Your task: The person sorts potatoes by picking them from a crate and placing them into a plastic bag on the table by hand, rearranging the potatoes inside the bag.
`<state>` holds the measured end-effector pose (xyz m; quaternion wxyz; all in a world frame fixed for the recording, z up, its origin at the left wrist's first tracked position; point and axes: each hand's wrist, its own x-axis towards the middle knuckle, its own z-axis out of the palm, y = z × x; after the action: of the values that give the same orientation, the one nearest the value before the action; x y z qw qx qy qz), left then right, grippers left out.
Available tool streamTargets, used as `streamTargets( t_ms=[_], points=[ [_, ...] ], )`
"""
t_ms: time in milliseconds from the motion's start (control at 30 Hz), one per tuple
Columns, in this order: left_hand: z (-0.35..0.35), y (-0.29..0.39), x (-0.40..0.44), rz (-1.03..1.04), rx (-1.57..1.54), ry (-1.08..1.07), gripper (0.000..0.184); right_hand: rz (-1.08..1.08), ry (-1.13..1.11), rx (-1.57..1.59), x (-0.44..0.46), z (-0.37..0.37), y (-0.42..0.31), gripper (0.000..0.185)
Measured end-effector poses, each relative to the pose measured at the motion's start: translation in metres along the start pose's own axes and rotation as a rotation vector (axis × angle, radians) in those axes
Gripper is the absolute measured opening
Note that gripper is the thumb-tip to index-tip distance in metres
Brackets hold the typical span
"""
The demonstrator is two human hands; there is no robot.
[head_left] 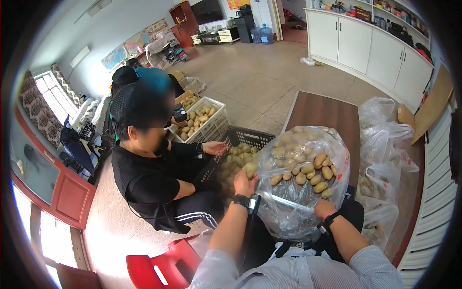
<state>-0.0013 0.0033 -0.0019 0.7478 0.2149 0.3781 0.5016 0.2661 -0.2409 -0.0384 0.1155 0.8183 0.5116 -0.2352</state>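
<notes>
My left hand (244, 184) is closed around a pale yellow potato (250, 168), held between the black crate and the clear plastic bag. The clear plastic bag (284, 219) lies with its mouth spread at the near end of the brown table. Inside it are many potatoes (301, 178), some seen through the plastic. My right hand (325, 210) is closed at the bag's near right edge, gripping the plastic. To the left, the black crate (250, 135) holds more potatoes, partly hidden by the co-worker's arm and my left hand.
A co-worker in black (144, 168) sits at my left, one hand (215, 148) over the black crate. Behind it stands a white crate (216, 120) of potatoes. Filled plastic bags (380, 183) line the floor right of the brown table (321, 108). A red stool (163, 265) stands lower left.
</notes>
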Motion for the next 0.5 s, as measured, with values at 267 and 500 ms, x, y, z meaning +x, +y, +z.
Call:
streamTargets(
  t_ms=[267, 500],
  points=[
    [-0.038, 0.004, 0.029, 0.041, -0.029, 0.170, 0.020, 0.241, 0.266, 0.231, 0.006, -0.011, 0.009, 0.045],
    [-0.042, 0.015, 0.029, -0.069, 0.117, 0.309, 0.021, 0.279, 0.492, 0.334, 0.021, -0.013, -0.001, 0.074]
  ],
)
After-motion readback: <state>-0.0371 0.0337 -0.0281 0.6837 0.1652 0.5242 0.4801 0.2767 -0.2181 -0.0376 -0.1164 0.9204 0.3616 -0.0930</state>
